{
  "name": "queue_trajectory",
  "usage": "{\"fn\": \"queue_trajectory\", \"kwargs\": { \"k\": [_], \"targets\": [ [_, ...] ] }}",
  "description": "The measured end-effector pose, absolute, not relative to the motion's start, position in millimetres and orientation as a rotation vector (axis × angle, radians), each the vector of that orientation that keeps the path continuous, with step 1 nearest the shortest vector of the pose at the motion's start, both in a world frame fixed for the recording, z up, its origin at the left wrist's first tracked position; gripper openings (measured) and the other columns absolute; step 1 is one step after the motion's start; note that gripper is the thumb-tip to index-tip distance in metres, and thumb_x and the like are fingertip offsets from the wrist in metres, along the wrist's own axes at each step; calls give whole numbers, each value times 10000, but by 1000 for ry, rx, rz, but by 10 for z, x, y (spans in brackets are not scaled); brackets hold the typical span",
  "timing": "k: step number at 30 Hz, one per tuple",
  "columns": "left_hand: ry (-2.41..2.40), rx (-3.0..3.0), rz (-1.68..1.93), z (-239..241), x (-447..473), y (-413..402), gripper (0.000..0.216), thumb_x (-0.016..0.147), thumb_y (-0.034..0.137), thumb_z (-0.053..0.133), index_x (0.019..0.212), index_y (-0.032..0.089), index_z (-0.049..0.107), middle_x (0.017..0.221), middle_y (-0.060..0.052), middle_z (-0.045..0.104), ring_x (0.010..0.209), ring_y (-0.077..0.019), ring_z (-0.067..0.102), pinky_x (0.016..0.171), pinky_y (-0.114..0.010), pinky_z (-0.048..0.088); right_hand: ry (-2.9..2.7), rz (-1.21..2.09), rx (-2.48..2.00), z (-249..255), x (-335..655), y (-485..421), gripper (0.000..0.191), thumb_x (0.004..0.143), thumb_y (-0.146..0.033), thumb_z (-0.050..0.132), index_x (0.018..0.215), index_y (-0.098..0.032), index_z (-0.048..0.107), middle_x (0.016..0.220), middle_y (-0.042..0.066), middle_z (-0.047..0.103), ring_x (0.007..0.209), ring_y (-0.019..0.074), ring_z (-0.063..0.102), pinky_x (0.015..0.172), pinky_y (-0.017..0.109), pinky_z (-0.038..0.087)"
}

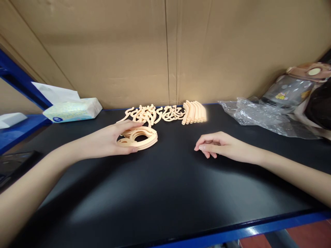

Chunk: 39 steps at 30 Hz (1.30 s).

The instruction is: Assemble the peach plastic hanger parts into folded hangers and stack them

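Observation:
My left hand (113, 139) grips a small stack of flat peach plastic pieces (141, 137) that rests on the black tabletop (165, 186), thumb below and fingers over its top. Behind it lies a loose spread of the same peach curved pieces (152, 113), and to their right a neat row of peach pieces stands on edge (195, 112). My right hand (217, 144) hovers low over the bare tabletop to the right, fingers loosely curled, holding nothing.
A tissue pack (73, 109) sits at the back left on a blue shelf frame (18, 129). Crumpled clear plastic (261, 115) and a grey jar with a brown lid (297, 86) lie at the back right. Cardboard (165, 51) walls the rear.

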<state>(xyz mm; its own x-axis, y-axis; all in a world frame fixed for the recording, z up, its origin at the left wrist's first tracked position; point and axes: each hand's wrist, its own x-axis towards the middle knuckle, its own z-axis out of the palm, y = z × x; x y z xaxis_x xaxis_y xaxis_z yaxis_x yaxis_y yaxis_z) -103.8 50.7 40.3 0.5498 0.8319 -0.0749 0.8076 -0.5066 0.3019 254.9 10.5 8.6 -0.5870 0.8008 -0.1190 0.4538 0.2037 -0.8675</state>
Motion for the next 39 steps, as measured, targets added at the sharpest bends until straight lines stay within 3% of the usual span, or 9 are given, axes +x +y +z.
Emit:
{"fn": "queue_trajectory", "kwargs": {
  "k": [14, 21, 27, 39],
  "targets": [
    [1543, 2597, -16, 448, -1408, 573, 941, 680, 687, 643, 1480, 340, 290, 1451, 70, 477, 1195, -292, 576, 1020, -352, 458, -2129, 1341, -1175, 93, 2544, 101, 345, 904, -499, 550, 940, -175, 662, 679, -8, 588, 621, 111, 519, 571, 249, 391],
    [1641, 2473, -139, 633, -1199, 415, 878, 787, 594, 615, 1494, 199, 277, 1436, -56, 496, 1213, -320, 551, 1039, -421, 423, -2136, 1343, -1183, 97, 2547, 101, 358, 903, -508, 548, 944, -172, 663, 680, -5, 588, 620, 115, 520, 575, 254, 389],
    [1606, 2528, -142, 580, -1284, 474, 895, 771, 645, 615, 1497, 254, 268, 1471, -34, 455, 1221, -317, 544, 1047, -403, 418, -2148, 1324, -1188, 108, 2547, 95, 354, 904, -504, 541, 937, -173, 662, 680, -2, 591, 614, 119, 523, 573, 258, 388],
    [1602, 2548, -155, 538, -1307, 508, 913, 763, 649, 613, 1497, 235, 261, 1457, -51, 469, 1209, -319, 548, 1048, -423, 417, -2141, 1343, -1173, 107, 2545, 93, 333, 910, -485, 545, 935, -174, 662, 683, -9, 589, 618, 109, 515, 575, 250, 385]
  ]
}}
